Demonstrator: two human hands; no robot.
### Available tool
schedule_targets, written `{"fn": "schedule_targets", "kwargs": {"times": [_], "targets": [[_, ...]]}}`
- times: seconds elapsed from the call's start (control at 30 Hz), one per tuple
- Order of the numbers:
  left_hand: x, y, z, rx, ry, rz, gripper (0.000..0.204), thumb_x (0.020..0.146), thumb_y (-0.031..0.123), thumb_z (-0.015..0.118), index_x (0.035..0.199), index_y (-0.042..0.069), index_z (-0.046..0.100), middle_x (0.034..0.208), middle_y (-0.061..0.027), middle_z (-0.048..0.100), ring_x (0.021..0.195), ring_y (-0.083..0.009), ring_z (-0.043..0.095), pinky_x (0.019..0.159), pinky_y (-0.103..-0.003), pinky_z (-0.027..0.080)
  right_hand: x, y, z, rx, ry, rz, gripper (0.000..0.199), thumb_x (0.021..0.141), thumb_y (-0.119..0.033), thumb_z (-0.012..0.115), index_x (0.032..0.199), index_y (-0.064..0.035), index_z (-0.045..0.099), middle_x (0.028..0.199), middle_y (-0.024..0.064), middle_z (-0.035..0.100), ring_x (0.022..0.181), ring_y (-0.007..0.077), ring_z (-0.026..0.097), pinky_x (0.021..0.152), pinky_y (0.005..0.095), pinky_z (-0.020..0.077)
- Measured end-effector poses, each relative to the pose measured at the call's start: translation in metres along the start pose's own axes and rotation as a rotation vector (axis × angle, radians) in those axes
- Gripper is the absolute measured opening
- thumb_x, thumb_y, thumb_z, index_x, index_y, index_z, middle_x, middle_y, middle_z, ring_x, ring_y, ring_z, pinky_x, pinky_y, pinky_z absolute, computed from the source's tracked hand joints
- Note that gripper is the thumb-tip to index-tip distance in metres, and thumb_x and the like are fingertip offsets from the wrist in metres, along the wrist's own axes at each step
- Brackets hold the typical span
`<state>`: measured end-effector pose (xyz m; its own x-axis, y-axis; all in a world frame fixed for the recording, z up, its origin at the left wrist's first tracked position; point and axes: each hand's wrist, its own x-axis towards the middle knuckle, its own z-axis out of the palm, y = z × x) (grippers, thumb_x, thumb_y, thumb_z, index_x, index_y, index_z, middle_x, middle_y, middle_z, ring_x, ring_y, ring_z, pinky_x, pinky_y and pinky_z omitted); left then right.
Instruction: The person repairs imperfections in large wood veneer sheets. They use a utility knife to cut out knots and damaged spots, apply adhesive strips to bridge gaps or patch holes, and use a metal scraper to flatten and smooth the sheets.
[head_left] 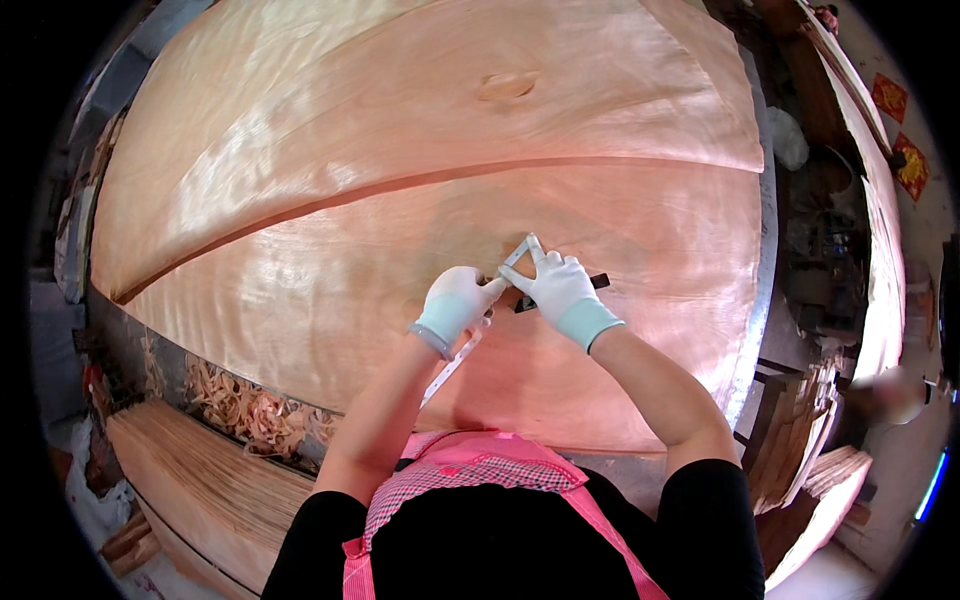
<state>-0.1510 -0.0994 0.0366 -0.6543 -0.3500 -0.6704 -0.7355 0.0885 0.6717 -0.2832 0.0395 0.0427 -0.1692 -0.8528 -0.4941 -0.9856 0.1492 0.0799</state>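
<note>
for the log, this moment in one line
left hand: on white strip; right hand: on strip; black piece: beside right hand; wood sheet: beneath

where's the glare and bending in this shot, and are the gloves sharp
Head view: glare whitens the left of the upper veneer sheet; fisheye bends the lower-left veneer stack; gloved left hand and gloved right hand look fairly sharp.

On the right, a grey wall (925,215) has two red and gold papers (911,167) on it. A thin blue-white strip (932,487) glows near the right edge. The counter (768,230) has a grey rim. At the lower left sits a big pile of thin wood sheets (200,480), with curly wood scraps (255,410) beside it. Pale floor (830,575) shows at the lower right.
</note>
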Motion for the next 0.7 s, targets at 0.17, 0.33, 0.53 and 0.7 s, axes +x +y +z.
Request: {"fn": "schedule_targets", "kwargs": {"times": [0.17, 0.33, 0.53, 0.7], "targets": [[-0.001, -0.018, 0.008, 0.512, 0.273, 0.267, 0.035, 0.091, 0.034, 0.064, 0.081, 0.001, 0.066, 0.066, -0.0124, 0.066, 0.055, -0.0205, 0.065, 0.055, -0.037, 0.052, -0.001, -0.004, -0.001, -0.006, -0.015, 0.023, 0.067, 0.095, -0.011, 0.052, 0.151, -0.0439, 0.036, 0.159, 0.0247, 0.024, 0.113, 0.0251, 0.059, 0.088, 0.0338, 0.0502], [0.004, -0.03, -0.033, 0.29, 0.395, 0.132, 0.022, 0.092, 0.023, 0.065, 0.088, 0.001, 0.068, 0.07, -0.0109, 0.066, 0.056, -0.0165, 0.063, 0.053, -0.033, 0.05, -0.003, -0.002, 0.003, 0.044, 0.037, 0.032, 0.073, 0.09, -0.007, 0.055, 0.151, -0.0432, 0.037, 0.159, 0.0236, 0.024, 0.108, 0.0301, 0.061, 0.088, 0.0386, 0.0523], [-0.033, -0.019, 0.0, -0.638, 0.13, 0.048, 0.018, 0.093, 0.017, 0.068, 0.096, 0.0, 0.072, 0.069, -0.0057, 0.065, 0.053, -0.01, 0.058, 0.045, -0.024, 0.045, -0.037, 0.008, 0.012, 0.712, 0.372, 0.134, 0.065, 0.09, -0.009, 0.059, 0.149, -0.031, 0.043, 0.152, 0.0219, 0.04, 0.114, 0.0316, 0.061, 0.089, 0.039, 0.052], [-0.043, -0.015, 0.034, -0.348, -0.208, 0.071, 0.025, 0.093, 0.022, 0.069, 0.104, 0.0, 0.072, 0.072, -0.0057, 0.067, 0.057, -0.0098, 0.061, 0.048, -0.024, 0.048, -0.074, -0.024, 0.034, 1.777, 0.058, 0.572, 0.028, 0.088, -0.02, 0.075, 0.11, -0.0048, 0.067, 0.092, 0.0036, 0.067, 0.077, 0.0109, 0.059, 0.07, 0.0278, 0.0491]]}}
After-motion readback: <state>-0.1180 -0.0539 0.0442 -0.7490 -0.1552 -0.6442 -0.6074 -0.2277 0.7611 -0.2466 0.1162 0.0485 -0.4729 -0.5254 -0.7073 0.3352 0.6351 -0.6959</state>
